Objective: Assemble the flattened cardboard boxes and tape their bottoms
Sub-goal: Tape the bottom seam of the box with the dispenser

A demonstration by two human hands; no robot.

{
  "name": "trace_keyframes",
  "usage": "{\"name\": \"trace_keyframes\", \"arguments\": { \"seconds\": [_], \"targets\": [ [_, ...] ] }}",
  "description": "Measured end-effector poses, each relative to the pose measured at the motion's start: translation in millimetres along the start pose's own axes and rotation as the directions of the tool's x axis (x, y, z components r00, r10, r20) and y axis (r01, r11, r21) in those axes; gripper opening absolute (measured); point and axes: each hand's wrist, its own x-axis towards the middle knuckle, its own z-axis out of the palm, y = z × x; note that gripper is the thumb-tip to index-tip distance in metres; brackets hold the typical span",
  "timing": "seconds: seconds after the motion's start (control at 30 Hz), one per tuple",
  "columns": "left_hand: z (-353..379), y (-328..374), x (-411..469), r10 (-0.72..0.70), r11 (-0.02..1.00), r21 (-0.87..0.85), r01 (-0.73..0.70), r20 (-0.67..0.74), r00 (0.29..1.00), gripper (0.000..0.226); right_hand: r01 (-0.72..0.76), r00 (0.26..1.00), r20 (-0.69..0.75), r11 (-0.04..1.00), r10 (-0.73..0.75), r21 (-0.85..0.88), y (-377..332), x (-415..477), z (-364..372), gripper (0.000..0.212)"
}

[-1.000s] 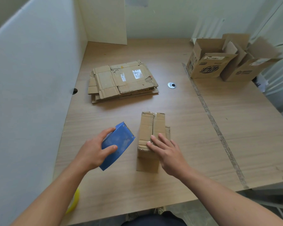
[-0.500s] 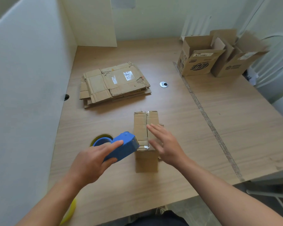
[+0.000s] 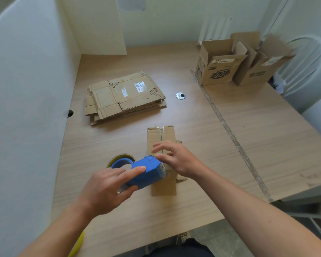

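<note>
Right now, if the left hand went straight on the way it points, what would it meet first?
The small cardboard box: the blue tape dispenser the left hand grips seems to touch its near edge. The right hand lies just beyond; depth unclear.

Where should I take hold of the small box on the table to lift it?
Grip the small box across its long side walls at the far half, coming from above: it is narrow, stands bottom-up, and the tape dispenser crowds its near end.
</note>
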Motion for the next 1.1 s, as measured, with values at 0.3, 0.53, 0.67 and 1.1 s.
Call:
{"name": "trace_keyframes", "arguments": {
  "seconds": [0.3,0.53,0.67,1.1],
  "targets": [
    [-17.0,0.5,13.8,-0.256,0.932,-0.183,0.314,0.284,0.924,0.059,-0.099,0.993,-0.066,0.994,0.101,0.036,7.4,-11.5,1.2,0.020],
    [-46.7,-25.1,24.8,-0.338,0.748,-0.266,0.608,0.636,0.694,0.059,-0.257,0.918,-0.238,0.933,0.317,0.252,44.6,-53.5,-24.6,0.024],
    [-45.3,-29.5,45.3,-0.351,0.724,-0.202,0.659,0.715,0.605,0.055,-0.372,0.866,-0.184,0.845,0.465,0.385,56.8,-56.8,-11.2,0.020],
    [-30.4,-35.9,94.8,-0.411,0.753,0.005,0.658,0.785,0.464,0.046,-0.484,0.788,-0.254,0.819,0.561,0.307,69.9,-46.1,3.5,0.027]
  ]
}}
